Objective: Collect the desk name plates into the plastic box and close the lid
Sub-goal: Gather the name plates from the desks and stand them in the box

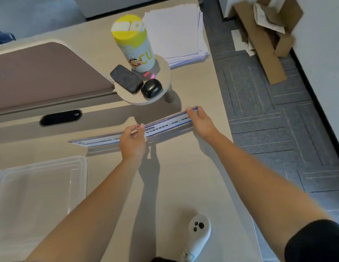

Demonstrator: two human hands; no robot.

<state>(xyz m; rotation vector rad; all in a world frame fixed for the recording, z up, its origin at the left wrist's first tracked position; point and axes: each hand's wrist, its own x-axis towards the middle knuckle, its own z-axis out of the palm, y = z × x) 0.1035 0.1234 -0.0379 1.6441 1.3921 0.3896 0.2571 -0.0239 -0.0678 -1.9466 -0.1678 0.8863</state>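
Two clear desk name plates with white and blue printed inserts stand end to end on the beige desk. The right name plate (167,124) is held at both ends: my left hand (132,142) pinches its left end and my right hand (200,121) grips its right end. The left name plate (95,142) stands untouched beside my left hand. The clear plastic box (38,188) sits at the near left of the desk, and I cannot tell whether its lid is on.
A small round shelf (161,95) behind the plates carries a yellow-capped bottle (135,44), a dark phone (126,79) and a black earbud case (151,88). A paper stack (176,31) lies farther back. A white controller (199,233) rests near the front edge. The desk's right edge drops to grey carpet.
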